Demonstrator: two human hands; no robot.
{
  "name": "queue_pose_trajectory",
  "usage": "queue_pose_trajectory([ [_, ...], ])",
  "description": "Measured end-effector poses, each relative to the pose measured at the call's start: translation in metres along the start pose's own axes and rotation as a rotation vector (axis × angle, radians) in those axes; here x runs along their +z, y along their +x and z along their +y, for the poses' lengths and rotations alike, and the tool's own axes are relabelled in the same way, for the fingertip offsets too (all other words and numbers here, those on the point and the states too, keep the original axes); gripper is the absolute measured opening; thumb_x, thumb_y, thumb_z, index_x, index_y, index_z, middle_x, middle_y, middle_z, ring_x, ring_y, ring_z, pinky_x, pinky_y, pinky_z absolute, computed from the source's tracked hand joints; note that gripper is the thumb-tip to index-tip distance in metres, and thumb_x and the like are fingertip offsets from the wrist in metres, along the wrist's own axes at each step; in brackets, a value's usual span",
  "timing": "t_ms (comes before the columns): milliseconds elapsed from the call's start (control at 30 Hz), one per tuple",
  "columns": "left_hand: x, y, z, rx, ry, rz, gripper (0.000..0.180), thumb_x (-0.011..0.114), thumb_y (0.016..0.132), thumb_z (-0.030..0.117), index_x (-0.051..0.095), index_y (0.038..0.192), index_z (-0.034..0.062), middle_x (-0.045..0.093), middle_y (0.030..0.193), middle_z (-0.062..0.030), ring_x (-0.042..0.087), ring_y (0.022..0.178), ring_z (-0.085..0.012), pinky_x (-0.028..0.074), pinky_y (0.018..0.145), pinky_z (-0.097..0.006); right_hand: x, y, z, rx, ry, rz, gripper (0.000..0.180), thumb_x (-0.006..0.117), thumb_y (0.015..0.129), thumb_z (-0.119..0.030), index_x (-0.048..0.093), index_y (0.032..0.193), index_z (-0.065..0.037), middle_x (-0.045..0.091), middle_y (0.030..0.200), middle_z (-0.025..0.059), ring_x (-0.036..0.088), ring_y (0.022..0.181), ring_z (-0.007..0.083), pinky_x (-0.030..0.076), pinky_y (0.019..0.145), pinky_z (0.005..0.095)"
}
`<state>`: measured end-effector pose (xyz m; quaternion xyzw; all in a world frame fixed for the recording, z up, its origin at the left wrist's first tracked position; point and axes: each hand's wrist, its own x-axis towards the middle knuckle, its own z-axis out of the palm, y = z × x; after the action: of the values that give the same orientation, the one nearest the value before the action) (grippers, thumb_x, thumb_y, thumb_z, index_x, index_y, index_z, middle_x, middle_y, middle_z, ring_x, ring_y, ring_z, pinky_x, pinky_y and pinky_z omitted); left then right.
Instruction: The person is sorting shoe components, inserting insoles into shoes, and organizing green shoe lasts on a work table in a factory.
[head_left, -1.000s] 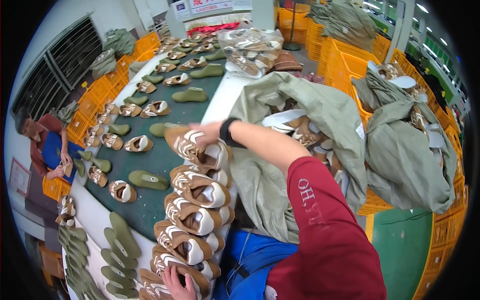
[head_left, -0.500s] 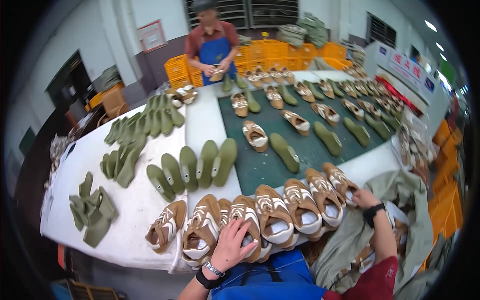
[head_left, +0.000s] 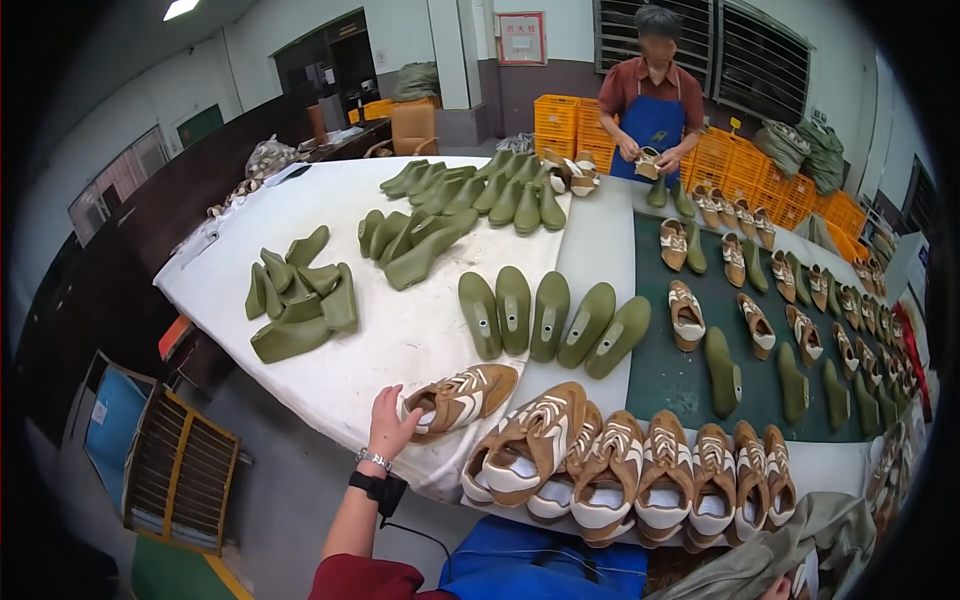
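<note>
My left hand is at the heel of the leftmost brown-and-white sneaker, fingers stretched and apart from the thumb; it touches or nearly touches the heel. That sneaker lies on the white tabletop, toe pointing right. Beside it stands a tight row of similar sneakers along the near edge, openings toward me. Only a sliver of my right hand shows at the lower edge, by a grey-green cloth sack; its fingers are hidden. Several green shoe lasts lie side by side beyond the sneakers.
More lasts lie heaped on the left. Sneakers and lasts alternate in rows on a dark green mat. Across the table a person in a blue apron holds a shoe. Yellow crates are stacked behind. A slatted rack stands left below.
My view has swung left. My left hand has gone from the sneaker row to the separate sneaker at the left end. My right hand has left the row's right end for the sack.
</note>
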<state>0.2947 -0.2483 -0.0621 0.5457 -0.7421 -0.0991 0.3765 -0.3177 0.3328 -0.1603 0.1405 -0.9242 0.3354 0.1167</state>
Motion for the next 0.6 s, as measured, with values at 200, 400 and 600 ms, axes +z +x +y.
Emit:
queue_pose_trajectory([
  [200, 0.043, 0.005, -0.011, -0.3, -0.295, -0.204, 0.042, 0.067, 0.073, 0.022, 0.052, 0.105, -0.0006, 0.056, 0.103, -0.0166, 0.053, 0.099, -0.0279, 0.042, 0.086, -0.035, -0.027, -0.097, 0.027, 0.416, -0.153, -0.089, 0.039, 0.052, 0.082, -0.033, 0.059, 0.102, 0.0, 0.059, 0.101, 0.0194, 0.056, 0.093, 0.0251, 0.045, 0.077, 0.0366],
  [400, 0.045, -0.011, 0.022, -0.066, -0.116, -0.268, 0.04, 0.067, 0.074, 0.03, 0.054, 0.097, 0.0001, 0.054, 0.096, -0.0167, 0.051, 0.093, -0.0312, 0.042, 0.083, -0.036, 0.0, -0.13, 0.051, 0.603, 0.092, -0.394, 0.044, 0.047, 0.085, -0.038, 0.059, 0.103, 0.0, 0.059, 0.102, 0.0185, 0.055, 0.094, 0.0258, 0.045, 0.077, 0.0376],
  [600, 0.018, -0.011, 0.058, 0.028, -0.108, -0.051, 0.042, 0.066, 0.075, 0.019, 0.05, 0.109, -0.0016, 0.046, 0.117, -0.0234, 0.044, 0.109, -0.0371, 0.036, 0.094, -0.039, 0.008, -0.136, 0.107, 0.373, -0.49, -0.526, 0.053, 0.031, 0.09, -0.042, 0.059, 0.101, 0.001, 0.06, 0.095, 0.0204, 0.056, 0.084, 0.03, 0.045, 0.075, 0.0392],
])
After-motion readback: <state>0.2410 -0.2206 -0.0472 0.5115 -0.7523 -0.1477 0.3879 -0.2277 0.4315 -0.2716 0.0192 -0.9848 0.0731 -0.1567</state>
